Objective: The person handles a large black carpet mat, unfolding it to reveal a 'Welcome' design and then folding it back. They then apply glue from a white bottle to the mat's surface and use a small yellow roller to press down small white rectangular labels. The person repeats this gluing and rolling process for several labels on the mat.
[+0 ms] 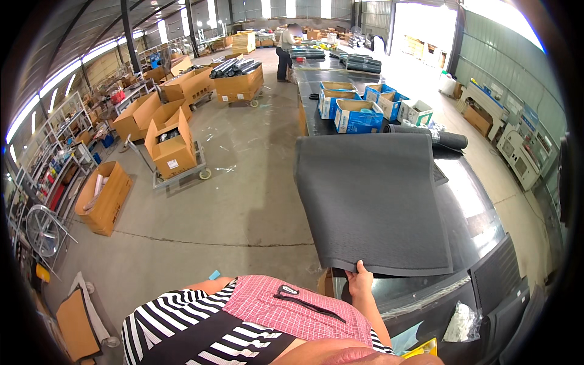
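Note:
A large dark grey rubber-like mat lies over the near part of the table, its near edge bowed and a little raised. My right hand pinches that edge near its left corner, thumb on top and the fingers underneath, partly hidden. Only a piece of my left arm shows beside my apron, and my left hand is out of sight. At the mat's far edge lies a rolled dark mat.
Blue-and-white boxes stand beyond the mat on the dark table. A plastic bag of white material lies at the near right. Left on the floor are a carton on a trolley and other cartons. Another person stands by the table's far end.

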### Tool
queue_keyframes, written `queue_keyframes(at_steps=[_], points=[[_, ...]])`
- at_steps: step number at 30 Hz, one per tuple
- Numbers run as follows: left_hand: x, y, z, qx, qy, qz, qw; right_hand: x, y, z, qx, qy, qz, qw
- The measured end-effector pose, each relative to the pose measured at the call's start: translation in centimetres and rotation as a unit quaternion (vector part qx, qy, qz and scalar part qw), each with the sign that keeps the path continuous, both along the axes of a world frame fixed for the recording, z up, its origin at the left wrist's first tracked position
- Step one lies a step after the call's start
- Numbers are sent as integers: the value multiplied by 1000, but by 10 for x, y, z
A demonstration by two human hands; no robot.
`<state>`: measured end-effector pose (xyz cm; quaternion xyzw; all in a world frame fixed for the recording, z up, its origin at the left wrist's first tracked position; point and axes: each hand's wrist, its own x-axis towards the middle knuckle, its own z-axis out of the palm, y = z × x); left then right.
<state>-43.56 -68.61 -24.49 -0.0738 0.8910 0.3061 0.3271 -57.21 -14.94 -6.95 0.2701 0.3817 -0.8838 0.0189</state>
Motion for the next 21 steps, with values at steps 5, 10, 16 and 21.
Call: queue_keyframes(at_steps=[5, 10, 16, 21], points=[[-22, 7, -18, 41, 80, -23, 996, 1, -9, 4, -13, 11, 16, 1000], [-89, 82, 71, 49, 132, -108, 984, 0, 4, 6, 19, 5, -23, 1000], [-157, 108, 141, -14, 344, -84, 935, 0, -12, 14, 8, -13, -26, 1000], [-251, 138, 183, -79, 519, -167, 835, -5, -17, 43, 21, -29, -79, 996]])
